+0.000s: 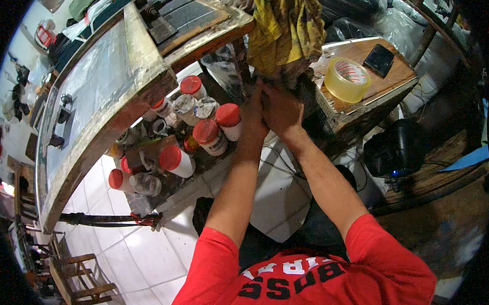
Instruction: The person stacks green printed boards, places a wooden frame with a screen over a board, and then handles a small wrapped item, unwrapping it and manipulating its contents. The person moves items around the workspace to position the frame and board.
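Observation:
My left hand (253,113) and my right hand (282,108) are held out together, touching, just below a yellow stained cloth (284,28) that hangs from above. Both look closed, with the fingers drawn in. Shadow hides the fingertips, and whatever may be between them cannot be made out. Close to the left hand stands a white jar with a red lid (229,120), among several similar jars on a low shelf. To the right of my right hand is a box with a wooden top (383,84), which carries a roll of clear yellowish tape (348,79) and a black phone (379,60).
A large framed work table (97,82) with a worn wooden edge fills the upper left. Behind the box lie plastic-wrapped bundles (353,11). A black rounded device with a blue light (394,148) sits at right. White floor tiles (150,246) and a wooden stool (81,279) are lower left.

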`<control>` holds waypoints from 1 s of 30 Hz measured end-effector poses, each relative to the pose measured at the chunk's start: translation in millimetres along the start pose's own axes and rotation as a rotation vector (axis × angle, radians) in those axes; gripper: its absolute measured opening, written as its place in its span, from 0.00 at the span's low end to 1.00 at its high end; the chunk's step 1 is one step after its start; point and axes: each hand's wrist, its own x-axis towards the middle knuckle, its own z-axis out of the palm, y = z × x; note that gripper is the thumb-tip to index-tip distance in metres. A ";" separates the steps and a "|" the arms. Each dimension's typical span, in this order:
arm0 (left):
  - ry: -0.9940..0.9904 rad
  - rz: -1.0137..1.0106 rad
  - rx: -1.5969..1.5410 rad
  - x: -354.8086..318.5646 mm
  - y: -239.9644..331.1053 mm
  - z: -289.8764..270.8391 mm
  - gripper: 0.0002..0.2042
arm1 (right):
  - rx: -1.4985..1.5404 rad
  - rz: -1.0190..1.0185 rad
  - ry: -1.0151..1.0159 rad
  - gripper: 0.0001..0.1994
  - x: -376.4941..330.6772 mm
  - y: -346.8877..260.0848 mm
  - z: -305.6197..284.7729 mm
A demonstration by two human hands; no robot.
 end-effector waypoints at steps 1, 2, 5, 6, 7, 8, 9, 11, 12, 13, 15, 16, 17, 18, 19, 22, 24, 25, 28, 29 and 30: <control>0.006 0.006 -0.031 3.8 -1.1 2.1 0.24 | -0.104 -0.069 0.028 0.12 6.3 1.1 1.8; 0.011 0.012 -0.062 6.8 -1.2 3.3 0.24 | -0.048 -0.108 0.035 0.11 11.6 2.8 3.1; 0.170 -0.113 -0.248 16.2 -3.1 7.9 0.25 | 0.088 -0.196 0.011 0.09 19.9 8.9 4.4; 0.205 -0.121 -0.291 20.0 -4.3 9.5 0.25 | 0.106 -0.202 -0.016 0.09 21.5 11.7 3.7; 0.256 -0.153 -0.326 22.0 -6.2 9.6 0.25 | 0.117 -0.200 -0.035 0.09 21.7 13.6 3.6; 0.236 -0.133 -0.346 23.0 -8.7 8.8 0.26 | 0.138 -0.221 -0.022 0.08 21.3 15.2 3.6; 0.227 -0.129 -0.358 23.5 -11.0 7.1 0.26 | 0.153 -0.240 0.004 0.07 21.0 16.3 3.9; 0.220 -0.138 -0.355 22.2 -15.6 1.6 0.26 | 0.172 -0.254 0.029 0.07 19.2 16.1 5.6; 0.222 -0.150 -0.343 20.5 -17.7 -2.2 0.26 | 0.175 -0.251 0.025 0.07 17.7 15.1 6.8; 0.225 -0.159 -0.332 19.1 -19.8 -5.4 0.26 | 0.170 -0.232 0.005 0.07 16.5 14.2 7.6; 0.146 -0.113 -0.332 17.2 -23.3 -10.3 0.25 | 0.179 -0.257 0.038 0.07 14.9 12.2 9.1; 0.130 -0.110 -0.337 16.3 -25.0 -11.7 0.25 | 0.171 -0.236 0.028 0.07 13.7 11.7 9.2; 0.141 -0.105 -0.332 17.7 -25.5 -12.0 0.25 | 0.187 -0.260 0.041 0.07 13.4 11.6 9.2; 0.175 -0.121 -0.329 18.2 -26.1 -11.9 0.25 | 0.194 -0.259 0.037 0.07 12.5 12.2 8.8; 0.213 -0.138 -0.326 17.0 -26.4 -11.9 0.24 | 0.200 -0.256 -0.002 0.07 11.6 13.0 8.2; 0.149 -0.146 -0.317 14.2 -24.3 -11.0 0.23 | 0.155 -0.321 0.088 0.07 10.6 17.9 6.9; 0.176 -0.190 -0.263 13.4 -23.7 -10.5 0.22 | 0.149 -0.237 0.010 0.09 8.1 21.3 6.9; 0.215 -0.211 -0.227 14.4 -22.6 -10.7 0.22 | 0.160 -0.195 0.015 0.10 8.0 21.9 8.1; 0.088 -0.181 -0.350 22.9 -25.0 -8.6 0.21 | 0.155 -0.134 -0.075 0.11 12.0 26.6 12.6; 0.122 -0.173 -0.342 25.3 -26.1 -8.6 0.21 | 0.137 -0.123 -0.152 0.11 14.1 29.9 14.1; 0.158 -0.172 -0.334 25.8 -27.9 -8.8 0.21 | 0.172 -0.184 -0.077 0.12 15.2 32.5 16.0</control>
